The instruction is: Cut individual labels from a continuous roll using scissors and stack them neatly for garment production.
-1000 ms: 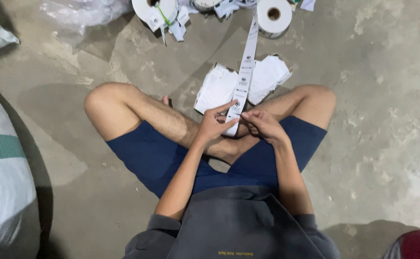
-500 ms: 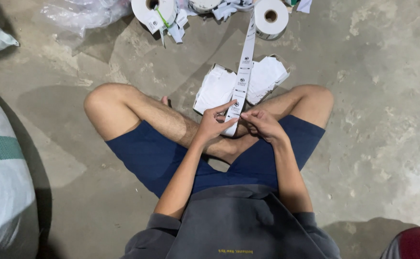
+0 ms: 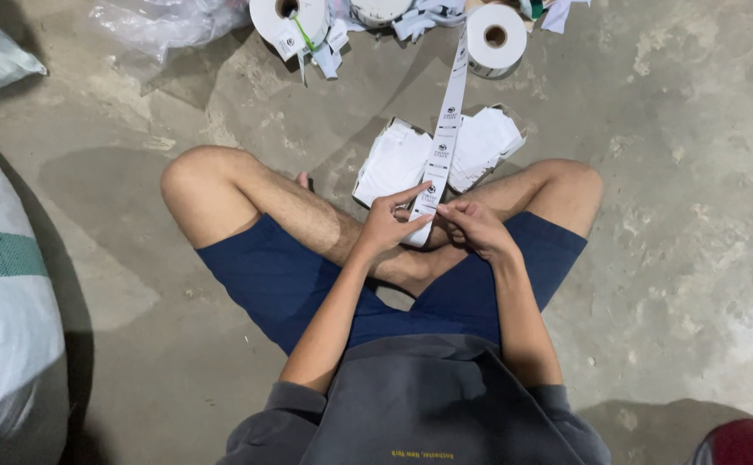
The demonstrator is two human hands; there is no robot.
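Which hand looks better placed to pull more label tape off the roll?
Probably the left hand: its fingers pinch the label tape higher up, nearer the roll. The right hand grips the tape's lower end beside it.

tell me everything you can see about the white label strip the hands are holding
The label strip is a narrow white ribbon, fabric-like, with small dark printed marks repeating along it. It runs taut from a white roll on the concrete floor down to the lap, crossing a pile of loose white pieces. The left hand and right hand pinch its lower end.
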